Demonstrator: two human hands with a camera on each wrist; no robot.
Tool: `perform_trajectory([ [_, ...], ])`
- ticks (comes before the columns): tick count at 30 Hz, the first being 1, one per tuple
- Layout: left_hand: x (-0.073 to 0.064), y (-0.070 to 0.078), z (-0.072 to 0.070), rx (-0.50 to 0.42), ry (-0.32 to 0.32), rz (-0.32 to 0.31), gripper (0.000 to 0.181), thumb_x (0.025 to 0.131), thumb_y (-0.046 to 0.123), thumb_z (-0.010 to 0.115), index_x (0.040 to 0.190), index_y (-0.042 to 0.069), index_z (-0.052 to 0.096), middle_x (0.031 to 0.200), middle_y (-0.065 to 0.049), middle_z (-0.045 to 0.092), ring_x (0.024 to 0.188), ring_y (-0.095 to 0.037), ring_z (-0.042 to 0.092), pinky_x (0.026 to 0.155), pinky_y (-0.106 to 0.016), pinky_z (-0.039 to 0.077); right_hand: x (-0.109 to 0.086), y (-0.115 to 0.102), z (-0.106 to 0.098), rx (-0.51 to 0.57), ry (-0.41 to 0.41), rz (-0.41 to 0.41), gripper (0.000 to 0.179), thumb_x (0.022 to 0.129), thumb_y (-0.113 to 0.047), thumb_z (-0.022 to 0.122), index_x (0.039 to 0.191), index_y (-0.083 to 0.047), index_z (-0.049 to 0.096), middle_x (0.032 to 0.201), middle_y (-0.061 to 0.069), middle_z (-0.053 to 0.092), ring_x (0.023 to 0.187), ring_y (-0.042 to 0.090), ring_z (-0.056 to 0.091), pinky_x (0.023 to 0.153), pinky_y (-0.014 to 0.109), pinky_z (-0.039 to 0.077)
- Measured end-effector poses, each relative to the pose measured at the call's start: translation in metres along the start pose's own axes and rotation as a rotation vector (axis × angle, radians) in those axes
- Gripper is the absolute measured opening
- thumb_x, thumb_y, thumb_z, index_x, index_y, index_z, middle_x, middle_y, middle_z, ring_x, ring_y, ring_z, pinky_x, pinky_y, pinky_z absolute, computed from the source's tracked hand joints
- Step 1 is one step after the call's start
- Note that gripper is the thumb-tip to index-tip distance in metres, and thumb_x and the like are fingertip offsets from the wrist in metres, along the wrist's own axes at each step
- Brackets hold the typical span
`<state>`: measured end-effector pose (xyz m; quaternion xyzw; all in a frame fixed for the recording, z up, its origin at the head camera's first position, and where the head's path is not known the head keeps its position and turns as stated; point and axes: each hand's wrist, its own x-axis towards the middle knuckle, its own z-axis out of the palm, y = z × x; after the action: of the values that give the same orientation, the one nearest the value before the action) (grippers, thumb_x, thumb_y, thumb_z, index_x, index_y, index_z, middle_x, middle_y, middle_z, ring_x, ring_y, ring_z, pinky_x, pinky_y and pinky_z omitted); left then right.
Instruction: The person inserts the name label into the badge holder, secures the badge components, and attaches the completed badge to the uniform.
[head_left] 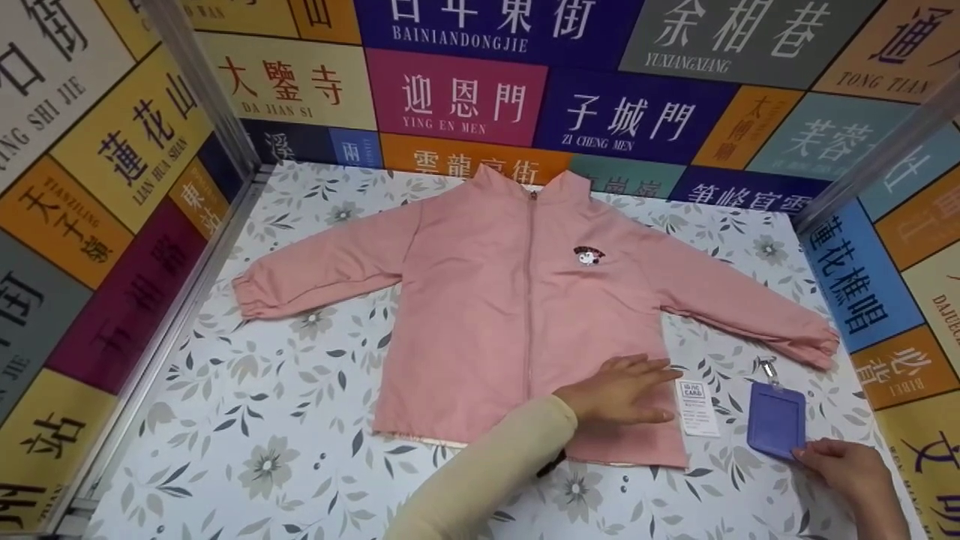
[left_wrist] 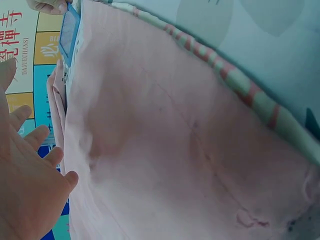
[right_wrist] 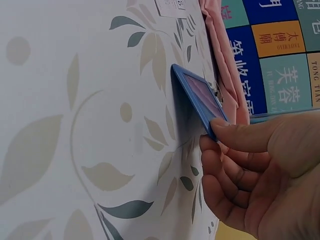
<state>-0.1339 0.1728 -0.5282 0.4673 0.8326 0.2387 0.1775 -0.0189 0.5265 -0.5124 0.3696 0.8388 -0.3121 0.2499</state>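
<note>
Occupying the right side of the flowered tabletop [head_left: 180,442], beyond the pink jacket [head_left: 465,322]: one blue badge holder [head_left: 778,420], long axis running away from the person, metal clip [head_left: 768,370] at its far end. Right hand [head_left: 847,466], the nearer of the two: thumb and fingers pinching the holder's near right corner, so that the holder extends forward and leftward from the fingertips; gripped end tilted up in the right wrist view. White printed card [head_left: 699,411]: between holder and jacket. Left hand [head_left: 619,394]: palm down over the jacket's lower front, fingers spread apart, pointing rightward, holding nothing; contact with the fabric cannot be told.
</note>
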Motion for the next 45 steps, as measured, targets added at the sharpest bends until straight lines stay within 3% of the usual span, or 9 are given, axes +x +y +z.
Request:
perform_trajectory([
  [3, -0.001, -0.002, 0.0, -0.005, 0.001, 0.001, 0.068, 0.099, 0.063, 0.037, 0.158, 0.036, 0.016, 0.168, 0.007, 0.015, 0.156, -0.021, 0.014, 0.127, -0.042, 0.011, 0.0, -0.002, 0.0, 0.087, 0.019, 0.016, 0.066, 0.085, -0.036, 0.077, 0.127, 0.012, 0.057, 0.101, 0.021, 0.07, 0.087, 0.021, 0.061, 0.074, 0.036, 0.051],
  [6, -0.002, -0.004, 0.001, -0.007, 0.018, 0.005, 0.067, 0.1, 0.061, 0.038, 0.158, 0.033, 0.019, 0.167, 0.005, 0.018, 0.155, -0.023, 0.017, 0.127, -0.043, 0.014, -0.004, -0.007, 0.0, 0.179, 0.053, 0.003, 0.054, 0.086, -0.031, 0.077, 0.12, 0.008, 0.062, 0.08, -0.003, 0.07, 0.076, 0.013, 0.063, 0.067, 0.031, 0.054],
  [10, -0.002, -0.008, 0.0, -0.011, 0.038, -0.01, 0.066, 0.1, 0.059, 0.039, 0.158, 0.032, 0.022, 0.167, 0.004, 0.021, 0.155, -0.023, 0.019, 0.127, -0.042, 0.016, -0.014, -0.015, 0.003, 0.238, 0.101, -0.054, 0.037, 0.087, -0.028, 0.076, 0.111, 0.0, 0.07, 0.072, -0.014, 0.068, 0.07, 0.008, 0.062, 0.064, 0.03, 0.053],
  [14, -0.003, -0.013, -0.003, -0.045, 0.055, -0.035, 0.064, 0.1, 0.057, 0.04, 0.157, 0.032, 0.024, 0.166, 0.004, 0.021, 0.155, -0.023, 0.019, 0.127, -0.041, 0.015, -0.023, -0.026, 0.007, 0.257, 0.133, -0.113, 0.044, 0.089, -0.03, 0.074, 0.12, 0.0, 0.067, 0.073, -0.019, 0.068, 0.07, 0.003, 0.064, 0.064, 0.028, 0.055],
  [19, -0.011, -0.022, -0.012, -0.143, 0.102, -0.062, 0.064, 0.1, 0.052, 0.045, 0.156, 0.026, 0.029, 0.165, 0.003, 0.026, 0.154, -0.021, 0.022, 0.127, -0.036, 0.015, -0.03, -0.042, 0.02, 0.22, 0.157, -0.245, 0.05, 0.091, -0.035, 0.071, 0.126, 0.0, 0.064, 0.075, -0.023, 0.068, 0.072, 0.001, 0.065, 0.065, 0.027, 0.056],
  [26, -0.028, -0.037, -0.026, -0.398, 0.227, -0.149, 0.06, 0.098, 0.046, 0.056, 0.151, 0.024, 0.04, 0.157, 0.003, 0.042, 0.148, -0.015, 0.033, 0.123, -0.029, 0.027, -0.037, -0.069, 0.047, 0.223, 0.216, -0.496, 0.046, 0.09, -0.03, 0.073, 0.12, 0.005, 0.067, 0.079, -0.018, 0.072, 0.071, 0.003, 0.066, 0.066, 0.023, 0.056],
  [32, -0.044, -0.051, -0.038, -0.476, 0.327, -0.164, 0.049, 0.098, 0.036, 0.06, 0.143, 0.018, 0.053, 0.147, 0.0, 0.054, 0.139, -0.018, 0.045, 0.117, -0.027, 0.035, -0.038, -0.097, 0.075, 0.254, 0.194, -0.64, 0.041, 0.089, -0.021, 0.074, 0.117, 0.008, 0.067, 0.078, -0.019, 0.07, 0.07, 0.002, 0.065, 0.065, 0.021, 0.055],
  [39, -0.061, -0.07, -0.049, -0.527, 0.442, -0.155, 0.038, 0.098, 0.03, 0.061, 0.131, 0.012, 0.063, 0.132, -0.002, 0.066, 0.127, -0.016, 0.058, 0.113, -0.032, 0.041, -0.047, -0.131, 0.11, 0.304, 0.104, -0.687, 0.037, 0.088, -0.019, 0.076, 0.116, 0.004, 0.069, 0.082, -0.021, 0.068, 0.079, -0.003, 0.063, 0.071, 0.017, 0.054],
  [45, -0.071, -0.08, -0.056, -0.638, 0.496, -0.152, 0.03, 0.096, 0.021, 0.064, 0.123, 0.008, 0.067, 0.114, -0.007, 0.074, 0.105, -0.015, 0.069, 0.096, -0.029, 0.052, -0.054, -0.155, 0.137, 0.385, 0.037, -0.758, 0.026, 0.086, -0.007, 0.075, 0.108, 0.006, 0.072, 0.082, -0.013, 0.072, 0.079, 0.001, 0.064, 0.073, 0.018, 0.054],
])
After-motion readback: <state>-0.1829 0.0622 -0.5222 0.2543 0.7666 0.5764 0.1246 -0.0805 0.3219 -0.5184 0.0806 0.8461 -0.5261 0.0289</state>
